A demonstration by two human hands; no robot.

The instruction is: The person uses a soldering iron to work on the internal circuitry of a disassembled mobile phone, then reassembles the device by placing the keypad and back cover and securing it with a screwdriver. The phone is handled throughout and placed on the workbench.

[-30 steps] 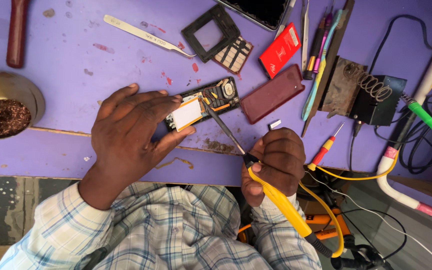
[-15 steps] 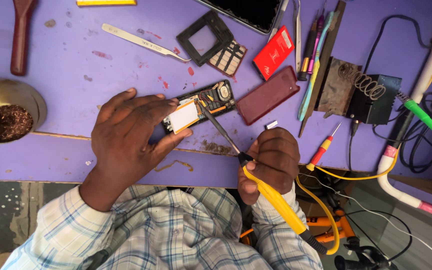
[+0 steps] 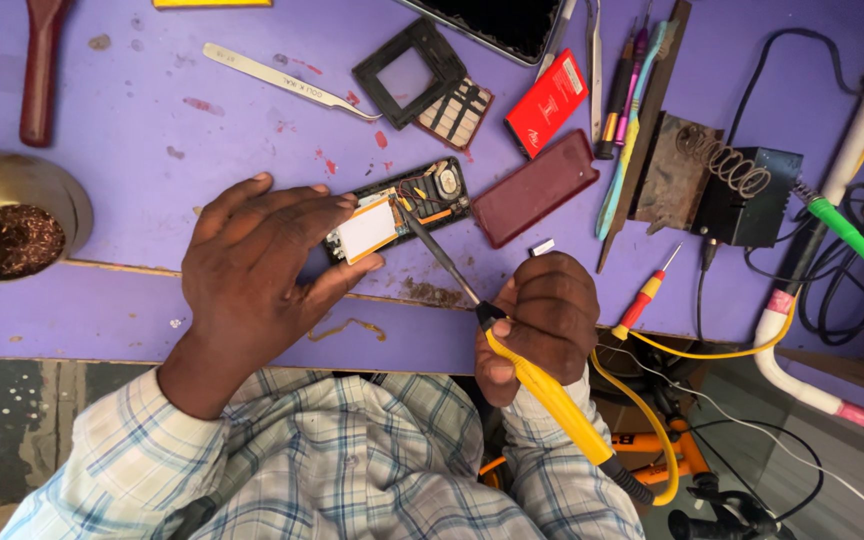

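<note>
Fingers [image 3: 292, 215] of the left hand [image 3: 252, 270] are pressed on the opened phone [image 3: 402, 208] lying slantwise on the purple tabletop [image 3: 132, 130], while the yellow soldering iron [image 3: 512, 355], clenched in the right hand [image 3: 547, 315], is angled up-left onto it.

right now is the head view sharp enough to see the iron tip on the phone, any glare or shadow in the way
Head view: evenly lit and sharp; the soldering iron tip shows clearly on the opened phone; the left hand casts only a soft shadow; the right hand blocks nothing; mild glare on the red card; edges slightly bowed.
</note>
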